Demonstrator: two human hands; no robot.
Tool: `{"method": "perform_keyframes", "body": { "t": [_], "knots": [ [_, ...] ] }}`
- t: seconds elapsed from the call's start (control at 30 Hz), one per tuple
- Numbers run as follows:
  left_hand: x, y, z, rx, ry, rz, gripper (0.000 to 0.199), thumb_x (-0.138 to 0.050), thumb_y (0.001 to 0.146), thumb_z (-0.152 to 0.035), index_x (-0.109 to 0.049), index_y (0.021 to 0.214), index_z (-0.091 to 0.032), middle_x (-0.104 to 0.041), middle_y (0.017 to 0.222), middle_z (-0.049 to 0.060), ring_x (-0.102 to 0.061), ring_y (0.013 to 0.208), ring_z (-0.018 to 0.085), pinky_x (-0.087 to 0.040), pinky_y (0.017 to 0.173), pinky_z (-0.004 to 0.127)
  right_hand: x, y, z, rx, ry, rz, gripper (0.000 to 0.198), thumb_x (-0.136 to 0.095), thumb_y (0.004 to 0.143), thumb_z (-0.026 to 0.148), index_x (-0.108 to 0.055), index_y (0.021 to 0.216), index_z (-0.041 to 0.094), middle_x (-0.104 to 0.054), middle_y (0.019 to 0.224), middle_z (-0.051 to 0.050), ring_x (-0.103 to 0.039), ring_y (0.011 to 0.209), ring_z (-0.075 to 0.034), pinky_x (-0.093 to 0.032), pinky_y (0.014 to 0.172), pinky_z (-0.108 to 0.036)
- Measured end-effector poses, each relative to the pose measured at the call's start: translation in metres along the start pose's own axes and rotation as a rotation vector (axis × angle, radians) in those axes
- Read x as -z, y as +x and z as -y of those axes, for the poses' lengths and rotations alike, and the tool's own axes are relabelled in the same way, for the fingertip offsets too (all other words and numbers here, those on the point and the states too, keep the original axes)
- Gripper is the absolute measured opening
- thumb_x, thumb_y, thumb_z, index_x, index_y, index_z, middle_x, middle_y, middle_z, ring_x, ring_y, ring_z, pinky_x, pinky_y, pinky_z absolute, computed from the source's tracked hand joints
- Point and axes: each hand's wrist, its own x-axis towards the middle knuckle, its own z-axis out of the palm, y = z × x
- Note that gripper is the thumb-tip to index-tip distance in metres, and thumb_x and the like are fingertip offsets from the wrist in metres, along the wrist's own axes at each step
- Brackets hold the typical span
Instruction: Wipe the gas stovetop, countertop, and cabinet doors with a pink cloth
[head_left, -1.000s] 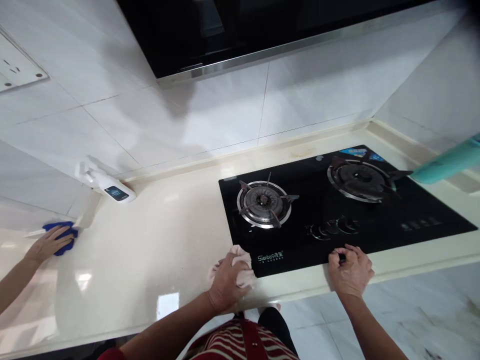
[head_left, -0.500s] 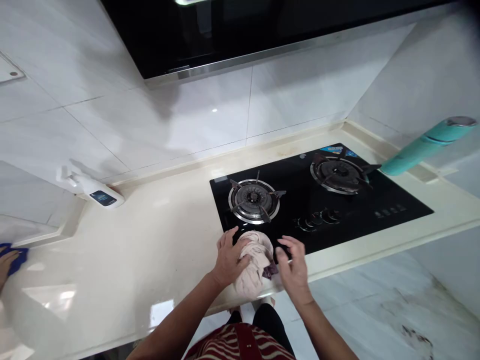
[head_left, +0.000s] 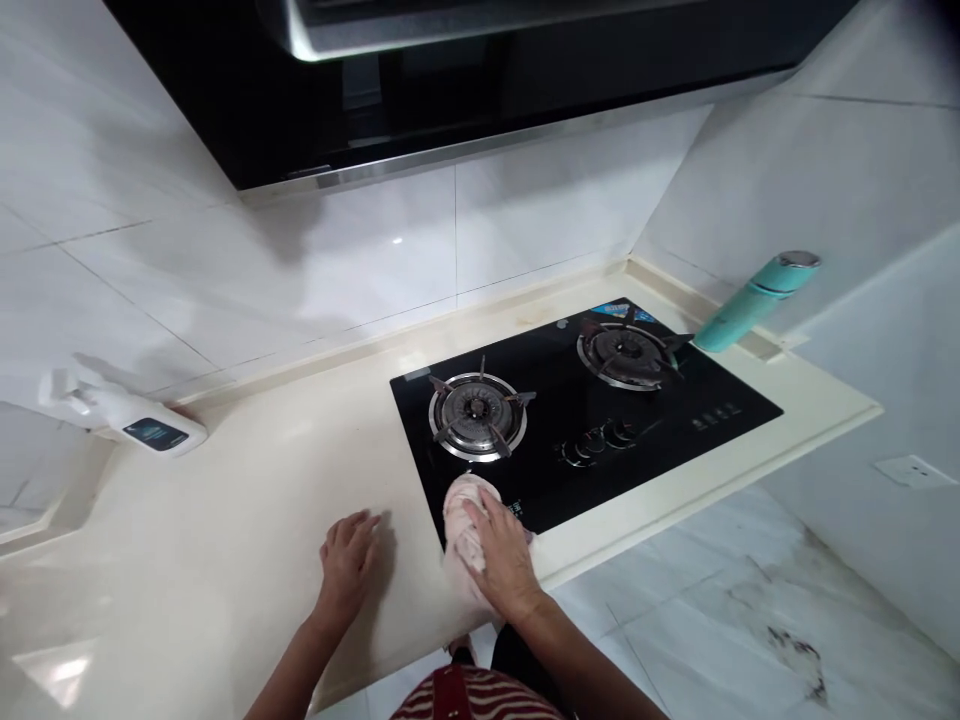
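A pale pink cloth (head_left: 463,508) lies bunched over the front left corner of the black gas hob (head_left: 540,455) and the counter edge. My right hand (head_left: 504,552) presses on it from above, fingers curved over its right side. Part of the cloth is hidden under that hand. To the left, my left hand (head_left: 349,560) hovers at or just above the cream counter (head_left: 300,500), holding nothing, its fingers loosely apart. The left burner (head_left: 478,415) sits just beyond the cloth.
A white spray bottle (head_left: 142,420) lies tilted in view by the left wall. Toward the right stand the second burner (head_left: 628,355) and a tall turquoise flask (head_left: 746,310). The control knobs (head_left: 596,440) are between the burners. Overhead hangs a black range hood (head_left: 450,110).
My left hand has let go of the cloth and moved left over the counter. My right hand has come onto the cloth. The view has shifted to the right.
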Motion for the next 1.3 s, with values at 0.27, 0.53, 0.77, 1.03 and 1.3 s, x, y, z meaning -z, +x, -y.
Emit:
{"method": "perform_keyframes", "body": {
  "t": [0.27,0.53,0.77,1.03,1.3],
  "knots": [
    [-0.011,0.02,-0.007,-0.024,0.159,-0.138,0.036,-0.047,0.096,-0.029,-0.069,0.123,-0.028,-0.062,0.128,0.012,-0.054,0.122,0.031,-0.045,0.101,0.051,0.014,-0.01,-0.048,0.015,0.285,-0.204,0.068,-0.055,0.076,0.018,-0.049,0.143,0.027,-0.039,0.152,-0.008,-0.043,0.136,-0.03,-0.04,0.115,-0.054],
    [-0.015,0.017,-0.002,-0.02,0.137,-0.15,0.034,-0.052,0.094,-0.026,-0.069,0.122,-0.03,-0.062,0.128,0.01,-0.053,0.119,0.03,-0.044,0.099,0.05,0.059,-0.016,-0.069,-0.5,0.949,-0.112,0.069,-0.069,0.075,0.044,-0.051,0.137,0.022,-0.064,0.124,-0.009,-0.066,0.103,-0.025,-0.059,0.084,-0.034],
    [-0.021,0.016,0.002,-0.051,0.148,-0.192,0.032,-0.053,0.093,-0.025,-0.069,0.121,-0.028,-0.062,0.128,0.01,-0.053,0.119,0.03,-0.043,0.098,0.048,0.157,0.123,-0.112,-0.396,0.734,-0.733,0.081,-0.077,0.07,0.049,-0.05,0.14,0.021,-0.06,0.128,-0.009,-0.061,0.106,-0.022,-0.052,0.095,-0.037],
    [-0.024,0.015,0.007,-0.083,0.172,-0.225,0.032,-0.056,0.092,-0.026,-0.066,0.122,-0.029,-0.063,0.126,0.009,-0.053,0.12,0.028,-0.043,0.098,0.047,0.16,0.322,-0.141,0.115,0.151,-0.376,0.048,-0.057,0.081,0.026,-0.061,0.127,0.017,-0.043,0.142,-0.014,-0.047,0.131,-0.023,-0.038,0.117,-0.039],
    [-0.023,0.015,0.008,-0.108,0.199,-0.272,0.03,-0.057,0.091,-0.026,-0.066,0.12,-0.027,-0.064,0.121,0.01,-0.056,0.117,0.027,-0.045,0.095,0.044,0.08,0.376,-0.147,0.027,-0.053,0.066,0.056,-0.07,0.078,0.022,-0.056,0.132,0.022,-0.046,0.136,-0.01,-0.05,0.121,-0.022,-0.043,0.105,-0.034]
  ]
}}
